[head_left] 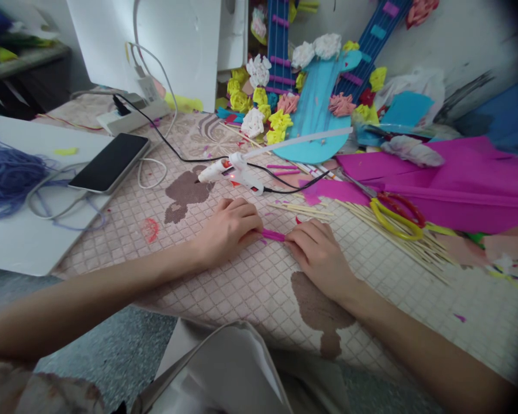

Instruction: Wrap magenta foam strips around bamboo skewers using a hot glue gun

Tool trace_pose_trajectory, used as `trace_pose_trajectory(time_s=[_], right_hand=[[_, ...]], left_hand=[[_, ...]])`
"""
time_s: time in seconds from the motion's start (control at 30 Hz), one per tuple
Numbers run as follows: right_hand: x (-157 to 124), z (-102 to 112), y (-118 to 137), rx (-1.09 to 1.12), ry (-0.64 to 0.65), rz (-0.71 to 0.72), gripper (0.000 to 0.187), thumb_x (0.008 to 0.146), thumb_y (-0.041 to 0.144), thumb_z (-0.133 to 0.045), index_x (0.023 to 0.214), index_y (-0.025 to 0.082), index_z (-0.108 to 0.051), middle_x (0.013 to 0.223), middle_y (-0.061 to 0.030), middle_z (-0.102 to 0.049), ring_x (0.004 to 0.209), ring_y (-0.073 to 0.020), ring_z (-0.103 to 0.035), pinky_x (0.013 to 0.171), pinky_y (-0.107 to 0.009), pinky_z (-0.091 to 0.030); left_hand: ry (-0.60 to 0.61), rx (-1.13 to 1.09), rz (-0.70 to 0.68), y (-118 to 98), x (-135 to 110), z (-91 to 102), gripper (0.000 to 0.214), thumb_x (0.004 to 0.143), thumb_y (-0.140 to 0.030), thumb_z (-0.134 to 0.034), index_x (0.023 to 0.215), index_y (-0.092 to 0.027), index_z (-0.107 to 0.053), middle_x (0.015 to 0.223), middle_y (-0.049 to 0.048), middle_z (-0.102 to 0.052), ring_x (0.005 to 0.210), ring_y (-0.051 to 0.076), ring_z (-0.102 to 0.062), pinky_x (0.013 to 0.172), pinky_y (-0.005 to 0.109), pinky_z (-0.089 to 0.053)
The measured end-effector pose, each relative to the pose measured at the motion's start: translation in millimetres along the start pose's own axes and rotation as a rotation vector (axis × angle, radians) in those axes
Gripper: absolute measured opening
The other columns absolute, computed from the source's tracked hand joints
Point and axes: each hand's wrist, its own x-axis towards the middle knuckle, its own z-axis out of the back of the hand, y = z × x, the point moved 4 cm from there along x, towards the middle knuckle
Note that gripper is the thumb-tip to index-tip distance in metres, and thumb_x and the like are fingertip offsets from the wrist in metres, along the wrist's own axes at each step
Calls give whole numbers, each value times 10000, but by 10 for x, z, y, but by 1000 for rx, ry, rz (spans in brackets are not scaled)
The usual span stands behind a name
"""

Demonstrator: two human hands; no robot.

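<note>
Between my two hands a thin magenta paper strip (273, 234) lies low over the patterned tablecloth, pinched at both ends. It looks rolled or wrapped tight, and whether a stick is inside is hidden. My left hand (235, 227) closes on its left end, fingers curled down against the cloth. The right end sits under the closed fingers of my right hand (315, 250). Just beyond my hands lies a white glue gun (237, 172) with a glue stick (300, 142) in its back and a small red light. Several short magenta-wrapped pieces (284, 171) lie behind it.
Bamboo sticks (397, 238), scissors (397, 215) and magenta crepe paper (449, 178) lie on the right. A phone (112, 163), purple yarn (11, 175) and a power strip (132, 115) are on the left. A black cord (172, 150) crosses behind the glue gun. Paper guitars (319, 109) stand at the back.
</note>
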Motion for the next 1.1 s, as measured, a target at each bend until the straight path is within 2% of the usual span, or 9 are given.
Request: trace_pose_trajectory(time_s=[0.17,0.43,0.73,1.1], right_hand=[[-13,5,-7,16,-17,12,113,909,183,-527,847,156,-617,844,-82,-616,848,-233,-517,760,-384,-409],[15,-13,13,-37,15,22,212,941,168,-448,798,164,-605,790,-80,-606,819,-230,-494,752,-378,-399],[-8,3,1,18,-25,15,127,919,184,-505,839,177,-604,826,-72,-613,834,-226,-512,762,-378,-411],[13,-17,21,-34,6,22,194,933,173,-468,794,175,-603,782,-72,-606,818,-227,-506,759,-375,-402]], left_hand=[[12,29,12,-3,18,-3,200,925,-277,-485,830,-168,-623,876,51,-620,885,200,-501,804,354,-326],[-2,-6,27,11,10,-2,128,895,-269,-540,866,-174,-621,911,44,-626,914,204,-503,804,348,-325],[15,-1,9,-13,35,10,185,914,-257,-497,805,-162,-613,862,50,-612,876,197,-506,808,354,-338],[-12,-25,-8,4,11,-1,100,881,-245,-557,838,-179,-619,898,40,-628,913,199,-507,818,355,-336]])
